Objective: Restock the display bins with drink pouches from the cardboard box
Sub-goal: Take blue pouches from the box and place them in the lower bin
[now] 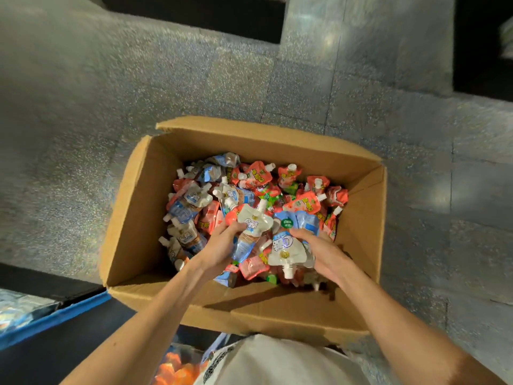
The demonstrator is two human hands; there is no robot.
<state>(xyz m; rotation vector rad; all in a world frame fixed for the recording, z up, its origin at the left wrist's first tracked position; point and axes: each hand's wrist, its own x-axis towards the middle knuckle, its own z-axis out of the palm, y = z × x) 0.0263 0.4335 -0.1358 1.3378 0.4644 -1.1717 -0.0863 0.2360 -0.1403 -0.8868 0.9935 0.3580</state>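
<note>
Brown cardboard box (133,218) stands open on a speckled grey floor (194,79), and a loose heap of drink pouches covers its bottom. Red pouches (258,175) lie mostly toward the box's far and right walls, while white and blue ones gather by its left wall. Both of the person's 2 bare arms reach into the box over its near wall. The left hand (219,245) is in the middle of the box, its fingers and thumb curled round a white-and-blue pouch (254,226) lifted just above the heap, the spout pointing toward the far wall. The right hand (319,251) is nearer the box's right wall, its fingers wrapped over a second pouch (286,251), which is white with its capped spout pointing toward the near wall; whether more pouches sit in that grip cannot be told. Left of the box's near corner shows the edge of a blue-rimmed bin (55,318). Below the near wall are blurred orange packs (172,368) and the person's white shirt (277,362)
</note>
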